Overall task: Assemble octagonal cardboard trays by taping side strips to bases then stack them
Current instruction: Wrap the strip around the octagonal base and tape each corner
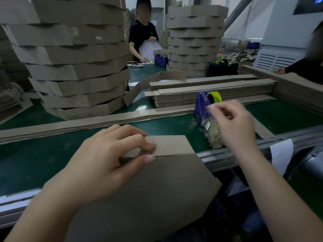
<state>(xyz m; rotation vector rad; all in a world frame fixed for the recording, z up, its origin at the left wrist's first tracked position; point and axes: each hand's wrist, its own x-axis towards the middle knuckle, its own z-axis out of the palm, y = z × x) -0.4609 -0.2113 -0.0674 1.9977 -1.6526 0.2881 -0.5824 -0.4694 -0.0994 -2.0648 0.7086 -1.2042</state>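
- Left hand [104, 161]: fingers curled, thumb and forefinger pinching the side strip [171, 145] upright against one edge of the octagonal base [148, 198]. The base overhangs the near edge of the bench [35, 163], and only its far edge is over the bench.
- Right hand [232, 119]: at the blue tape dispenser [202, 105] near the near-right part of the bench, fingers loosely bent. It is motion-blurred, so I cannot tell whether it has tape.
- Risk 1: the joint is held by one pinch only. If the thumb eases while attention is on the dispenser, the strip could slide along the base edge and get taped crooked.
- Risk 2: the base is largely unsupported, so pressure from taping may tip or flex it and open a gap at the fold.
- Risk 3: the dispenser front is crusted with tape scraps. A fresh piece may snag, fold onto itself or tear short.
- Risk 4: the stack of finished trays [78, 67] at the far-left looks uneven, and adding a skewed tray would likely worsen the lean.
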